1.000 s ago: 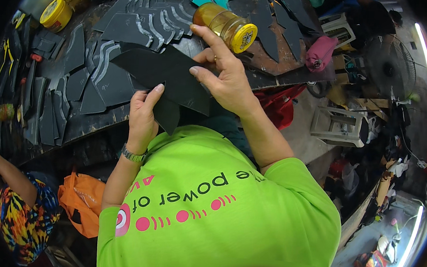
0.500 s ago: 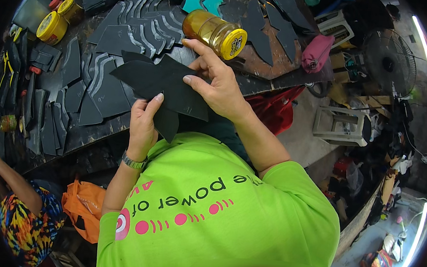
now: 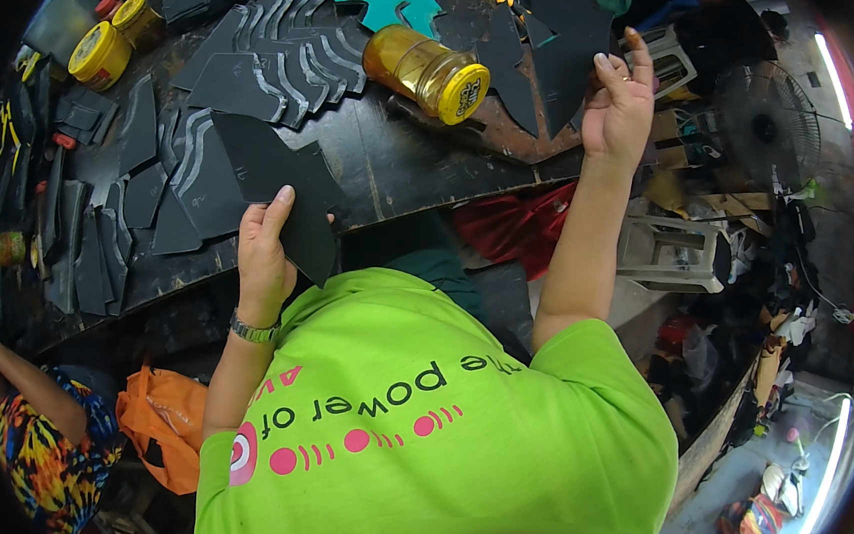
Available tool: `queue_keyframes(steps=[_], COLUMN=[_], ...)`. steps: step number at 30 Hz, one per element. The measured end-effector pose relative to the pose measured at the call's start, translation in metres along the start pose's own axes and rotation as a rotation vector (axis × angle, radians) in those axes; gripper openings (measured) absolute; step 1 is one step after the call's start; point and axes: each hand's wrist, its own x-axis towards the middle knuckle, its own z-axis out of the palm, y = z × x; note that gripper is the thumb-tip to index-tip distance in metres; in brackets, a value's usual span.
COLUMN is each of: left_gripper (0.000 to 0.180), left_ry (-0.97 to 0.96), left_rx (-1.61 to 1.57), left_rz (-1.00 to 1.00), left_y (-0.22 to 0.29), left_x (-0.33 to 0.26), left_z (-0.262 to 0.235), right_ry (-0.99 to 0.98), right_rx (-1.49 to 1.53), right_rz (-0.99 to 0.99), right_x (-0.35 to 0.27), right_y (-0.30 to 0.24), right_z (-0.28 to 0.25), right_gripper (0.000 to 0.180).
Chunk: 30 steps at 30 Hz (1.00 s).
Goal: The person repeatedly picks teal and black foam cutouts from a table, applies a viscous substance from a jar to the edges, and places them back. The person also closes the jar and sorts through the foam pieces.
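Observation:
My left hand (image 3: 265,254) pinches flat black cut pieces (image 3: 255,158) at the table's front edge, thumb on top. They overlap, one pointing to the far left and another hanging toward my shirt. My right hand (image 3: 618,111) is raised at the right end of the table, thumb and fingers closed at the edge of a dark cut piece (image 3: 569,62). That piece hangs over other black pieces lying there, and its far end blends into the dark. Between my hands a jar with a yellow lid (image 3: 427,74) lies on its side.
Rows of black pieces with pale glued edges (image 3: 282,65) cover the left of the table (image 3: 394,179). Teal pieces (image 3: 378,0) lie at the back, yellow tubs (image 3: 103,54) at far left. A person in a patterned shirt (image 3: 57,439) is at lower left; a fan (image 3: 764,128) stands right.
My right hand has left the pieces in my left hand and swung far right with a dark piece. My left hand keeps its hold. The pink pouch is now hidden.

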Motion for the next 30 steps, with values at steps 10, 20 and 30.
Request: queue_keyframes(steps=[10, 20, 30], left_gripper=[0.015, 0.016, 0.049], left_ry=[-0.055, -0.04, -0.164], left_rx=[0.019, 0.019, -0.164], left_rz=[-0.014, -0.009, -0.118], left_y=[-0.003, -0.005, -0.009], left_x=[-0.003, -0.005, 0.002], left_z=[0.001, -0.001, -0.003], right_ry=[0.267, 0.24, 0.049], right_rx=[0.121, -0.446, -1.673], right_rz=[0.128, 0.147, 0.058], right_x=[0.047, 0.065, 0.029], right_y=[0.087, 0.083, 0.058], right_z=[-0.075, -0.079, -0.077], right_gripper=[0.06, 0.066, 0.067])
